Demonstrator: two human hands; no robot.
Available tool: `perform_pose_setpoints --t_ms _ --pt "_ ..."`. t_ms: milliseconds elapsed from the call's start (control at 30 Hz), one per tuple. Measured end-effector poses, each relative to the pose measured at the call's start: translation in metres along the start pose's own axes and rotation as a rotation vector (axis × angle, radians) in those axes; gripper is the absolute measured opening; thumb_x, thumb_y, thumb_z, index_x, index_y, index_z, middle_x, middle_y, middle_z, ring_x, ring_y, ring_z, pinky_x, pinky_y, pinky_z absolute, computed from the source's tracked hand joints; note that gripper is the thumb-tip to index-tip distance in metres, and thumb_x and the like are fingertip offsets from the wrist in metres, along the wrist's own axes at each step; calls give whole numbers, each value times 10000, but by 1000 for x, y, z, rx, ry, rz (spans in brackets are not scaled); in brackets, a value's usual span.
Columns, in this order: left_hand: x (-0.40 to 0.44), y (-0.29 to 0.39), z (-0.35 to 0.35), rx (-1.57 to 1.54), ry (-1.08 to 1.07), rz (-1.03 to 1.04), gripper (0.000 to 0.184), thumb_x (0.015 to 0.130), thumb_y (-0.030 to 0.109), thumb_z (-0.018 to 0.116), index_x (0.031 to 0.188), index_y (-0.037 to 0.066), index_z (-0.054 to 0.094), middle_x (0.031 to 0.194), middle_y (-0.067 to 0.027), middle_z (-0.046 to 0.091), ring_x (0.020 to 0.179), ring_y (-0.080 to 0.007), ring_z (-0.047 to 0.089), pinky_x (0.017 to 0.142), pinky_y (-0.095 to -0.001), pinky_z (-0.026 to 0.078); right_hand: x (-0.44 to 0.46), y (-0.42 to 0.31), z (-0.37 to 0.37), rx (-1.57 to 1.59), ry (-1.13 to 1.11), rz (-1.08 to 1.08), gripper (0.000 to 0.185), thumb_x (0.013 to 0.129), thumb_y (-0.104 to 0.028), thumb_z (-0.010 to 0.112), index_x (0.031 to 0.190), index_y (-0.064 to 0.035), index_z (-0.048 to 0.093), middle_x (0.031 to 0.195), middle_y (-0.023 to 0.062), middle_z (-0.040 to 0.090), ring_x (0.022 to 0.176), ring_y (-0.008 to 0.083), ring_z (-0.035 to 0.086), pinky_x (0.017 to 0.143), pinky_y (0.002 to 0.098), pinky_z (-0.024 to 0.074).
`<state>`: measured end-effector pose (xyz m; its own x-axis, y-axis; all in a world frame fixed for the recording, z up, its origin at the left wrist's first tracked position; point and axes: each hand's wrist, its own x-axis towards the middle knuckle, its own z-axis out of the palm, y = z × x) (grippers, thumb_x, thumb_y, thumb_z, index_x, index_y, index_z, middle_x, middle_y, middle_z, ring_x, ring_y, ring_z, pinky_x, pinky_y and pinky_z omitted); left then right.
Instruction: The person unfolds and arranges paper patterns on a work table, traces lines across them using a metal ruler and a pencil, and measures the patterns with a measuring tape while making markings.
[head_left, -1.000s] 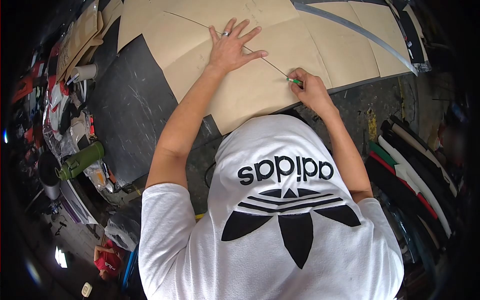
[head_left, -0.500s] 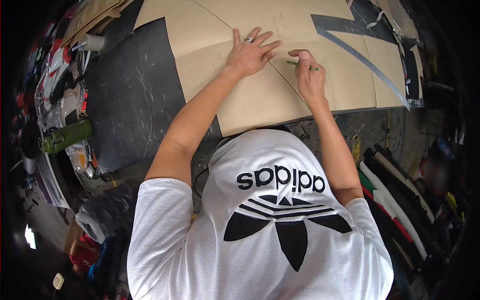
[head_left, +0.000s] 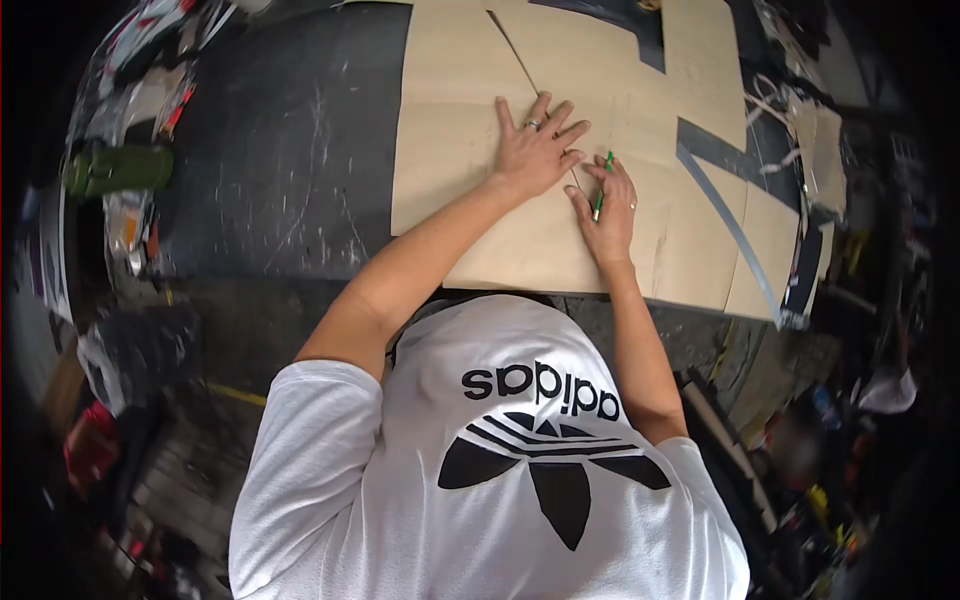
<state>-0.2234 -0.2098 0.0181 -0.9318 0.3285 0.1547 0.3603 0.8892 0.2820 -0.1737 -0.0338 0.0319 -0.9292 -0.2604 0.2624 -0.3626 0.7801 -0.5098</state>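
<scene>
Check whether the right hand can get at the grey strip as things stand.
Probably yes: the right hand is near the strip, with only paper visible between them. It holds a pen, though, so it may have to put that down for a firm grip.

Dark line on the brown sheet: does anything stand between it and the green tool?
Yes, the left hand lies across part of the dark line on the brown sheet. Just below, the right hand holding the green tool sits close by; nothing else visible intervenes.
</scene>
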Motion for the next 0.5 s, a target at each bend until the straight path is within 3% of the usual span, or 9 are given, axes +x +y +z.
perform_pose_setpoints --t_ms 67,200,333,400,467,500 --pt "-7 4 -4 1 8 -149 514 1027 473 494 1506 286 498 1632 23 357 1547 -301 214 1123 -803 139 -1 0 1 -22 -4 17 428 889 -264 771 1245 -88 612 1377 159 596 1378 410 449 1166 510 313" --pt "-13 11 -5 -16 81 -177 576 981 523 558 1496 269 514 1651 28 326 1555 -327 179 1124 -795 152 -3 3 4 -41 -20 -6 410 907 -252 747 1259 -93 612 1397 159 583 1392 411 429 1171 522 297" --pt "-13 7 -11 0 107 -144 634 940 559 608 1491 255 523 1645 -31 333 1543 -343 206 1122 -776 183 -2 4 3 -39 -27 -37 398 919 -249 728 1267 -94 613 1390 157 582 1395 404 424 1175 528 282" --pt "-25 -10 -15 -138 300 -319 681 925 540 632 1498 194 503 1637 -167 295 1518 -393 246 1129 -749 197 2 5 3 -40 -21 -38 393 922 -253 724 1267 -99 615 1388 154 581 1395 403 423 1176 528 280" --pt "-35 -53 -27 -63 489 -532 726 924 548 635 1491 120 485 1564 -291 336 1473 -456 292 1149 -710 207 -3 3 3 -48 -28 -16 383 928 -262 714 1266 -108 620 1385 149 579 1395 400 421 1178 530 275" --pt "-34 -73 -35 -25 460 -695 736 927 543 636 1488 94 476 1546 -304 353 1468 -470 292 1150 -708 205 -2 2 3 -48 -18 6 383 928 -262 714 1266 -108 620 1385 149 579 1395 400 421 1178 530 275"
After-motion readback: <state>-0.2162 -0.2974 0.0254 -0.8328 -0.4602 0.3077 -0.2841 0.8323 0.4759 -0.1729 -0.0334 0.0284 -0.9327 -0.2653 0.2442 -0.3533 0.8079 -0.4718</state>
